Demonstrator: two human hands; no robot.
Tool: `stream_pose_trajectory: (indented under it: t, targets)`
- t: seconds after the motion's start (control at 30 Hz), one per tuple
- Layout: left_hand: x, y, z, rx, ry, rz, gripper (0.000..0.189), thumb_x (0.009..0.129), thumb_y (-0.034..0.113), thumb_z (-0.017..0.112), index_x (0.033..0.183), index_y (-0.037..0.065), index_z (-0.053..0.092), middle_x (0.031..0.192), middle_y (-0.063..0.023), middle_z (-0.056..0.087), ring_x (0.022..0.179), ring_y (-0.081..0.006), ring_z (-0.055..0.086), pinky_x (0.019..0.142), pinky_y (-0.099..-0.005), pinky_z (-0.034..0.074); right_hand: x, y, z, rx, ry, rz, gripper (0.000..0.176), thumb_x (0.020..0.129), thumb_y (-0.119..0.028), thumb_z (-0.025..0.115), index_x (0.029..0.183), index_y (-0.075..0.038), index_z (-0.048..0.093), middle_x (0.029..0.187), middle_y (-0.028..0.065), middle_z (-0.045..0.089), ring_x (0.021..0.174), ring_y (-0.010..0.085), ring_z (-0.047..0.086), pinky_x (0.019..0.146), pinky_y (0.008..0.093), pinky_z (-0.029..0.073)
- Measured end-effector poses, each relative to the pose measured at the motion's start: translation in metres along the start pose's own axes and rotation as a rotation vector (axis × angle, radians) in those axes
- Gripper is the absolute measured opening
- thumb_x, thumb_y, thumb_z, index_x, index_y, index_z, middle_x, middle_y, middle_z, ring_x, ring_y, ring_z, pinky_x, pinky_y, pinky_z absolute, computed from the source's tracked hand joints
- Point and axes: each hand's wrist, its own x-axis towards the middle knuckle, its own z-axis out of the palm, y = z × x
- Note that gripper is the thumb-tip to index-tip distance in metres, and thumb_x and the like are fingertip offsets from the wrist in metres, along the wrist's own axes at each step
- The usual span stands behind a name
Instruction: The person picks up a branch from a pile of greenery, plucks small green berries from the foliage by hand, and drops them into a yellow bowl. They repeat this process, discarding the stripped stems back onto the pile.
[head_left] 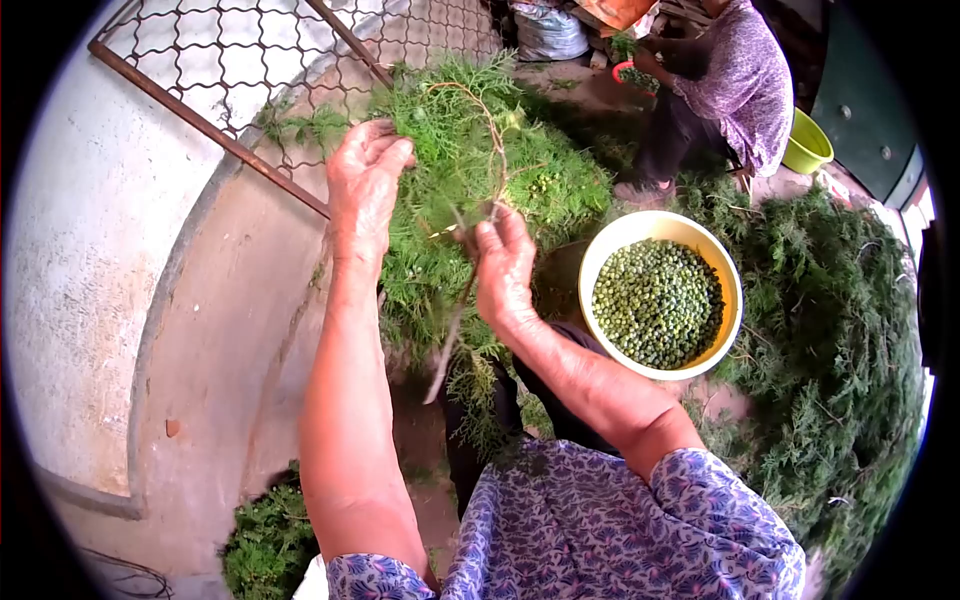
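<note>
Both hands are raised in front of the chest on one feathery green branch (455,150), which hangs between them with its bare woody stem (447,345) pointing down toward the lap. The left hand (365,185) is up at the leafy top, fingers curled loosely over the foliage. The right hand (505,265) is lower and closed, thumb and fingers pinched on the stem where the sprigs fork. Just right of that wrist sits a yellow bowl (612,252), nearly full of small round green berries (655,300), perhaps seed cones; they are too small to tell. Cut foliage (835,300) lies heaped beside the bowl. A rusty wire-mesh frame (250,60) leans on the plastered wall (90,250). Farther back, another person (735,80) sits near a lime-green tub (808,145).
</note>
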Motion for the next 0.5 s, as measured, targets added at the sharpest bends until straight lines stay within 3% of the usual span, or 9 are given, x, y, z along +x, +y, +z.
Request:
stream_pose_trajectory:
  t: [0.1,0.17,0.23,0.27,0.3,0.37,0.43,0.47,0.5]
  targets:
    - [-0.008,-0.001,0.016,0.186,-0.190,-0.064,0.052,0.079,0.019,0.065,0.120,-0.005,0.045,0.095,-0.0126,0.062,0.089,-0.0172,0.058,0.081,-0.0292,0.045,-0.027,-0.004,0.018,-0.061,-0.004,-0.038,0.019,0.086,0.001,0.047,0.105,0.000,0.048,0.083,0.0046,0.051,0.071,0.0122,0.050,0.064,0.0244,0.044]
    - [-0.026,0.000,0.031,0.264,-0.249,-0.074,0.063,0.079,0.025,0.066,0.124,-0.009,0.039,0.098,-0.0187,0.061,0.092,-0.0190,0.058,0.083,-0.0291,0.044,-0.047,0.001,0.013,-0.376,-0.080,-0.118,0.024,0.084,-0.002,0.051,0.108,0.001,0.046,0.084,0.0080,0.052,0.071,0.0152,0.050,0.064,0.0276,0.043]
    - [-0.039,-0.035,0.037,0.415,-0.278,0.061,0.060,0.081,0.021,0.063,0.124,-0.011,0.038,0.095,-0.0167,0.061,0.083,-0.0177,0.059,0.075,-0.0282,0.047,-0.076,-0.005,0.006,-0.393,-0.190,-0.145,0.031,0.082,-0.004,0.054,0.111,0.001,0.044,0.085,0.0109,0.052,0.072,0.0180,0.049,0.067,0.0305,0.043]
    - [-0.049,-0.034,0.038,0.385,-0.320,-0.048,0.053,0.082,0.015,0.059,0.125,-0.008,0.039,0.084,-0.0118,0.062,0.070,-0.0156,0.058,0.065,-0.0282,0.047,-0.090,0.001,-0.002,-0.368,-0.222,-0.112,0.038,0.081,-0.004,0.055,0.116,0.001,0.042,0.087,0.0114,0.053,0.076,0.0179,0.050,0.072,0.0309,0.043]
    - [-0.064,-0.028,0.038,0.546,-0.301,0.027,0.044,0.081,0.009,0.055,0.121,-0.004,0.046,0.071,-0.0079,0.060,0.061,-0.0129,0.054,0.058,-0.0287,0.046,-0.101,-0.004,-0.012,-0.303,-0.314,-0.070,0.044,0.081,-0.004,0.056,0.121,0.000,0.038,0.093,0.0152,0.055,0.085,0.0210,0.054,0.077,0.0322,0.043]
    - [-0.097,-0.037,0.033,0.573,-0.302,0.074,0.038,0.080,0.008,0.055,0.117,-0.002,0.051,0.068,-0.0112,0.061,0.062,-0.0162,0.059,0.058,-0.0296,0.047,-0.121,-0.036,-0.041,-0.602,-0.498,-0.068,0.043,0.079,-0.005,0.059,0.118,0.001,0.043,0.096,0.0204,0.057,0.089,0.0266,0.057,0.078,0.0345,0.044]
    - [-0.138,-0.041,0.029,0.582,-0.379,0.142,0.035,0.080,0.007,0.056,0.113,-0.003,0.053,0.076,-0.0170,0.062,0.068,-0.0237,0.064,0.060,-0.0330,0.049,-0.126,-0.078,-0.071,-0.728,-0.916,0.181,0.031,0.078,-0.005,0.061,0.107,0.003,0.054,0.092,0.0211,0.059,0.085,0.0281,0.060,0.073,0.0346,0.047]
    - [-0.161,-0.051,0.031,0.558,-0.377,0.257,0.029,0.078,0.008,0.057,0.107,0.004,0.055,0.078,-0.0192,0.061,0.067,-0.0335,0.061,0.057,-0.0384,0.048,-0.121,-0.110,-0.073,-0.749,-1.007,0.564,0.014,0.082,-0.002,0.058,0.095,0.003,0.061,0.086,0.0141,0.063,0.085,0.0209,0.062,0.069,0.0323,0.050]
    - [-0.182,-0.051,0.033,0.561,-0.461,0.267,0.031,0.076,0.006,0.059,0.107,0.006,0.056,0.077,-0.0158,0.061,0.066,-0.0299,0.062,0.055,-0.0358,0.049,-0.122,-0.121,-0.085,-0.676,-1.026,0.402,0.012,0.079,0.001,0.059,0.091,0.003,0.062,0.086,0.0130,0.064,0.085,0.0211,0.062,0.068,0.0309,0.051]
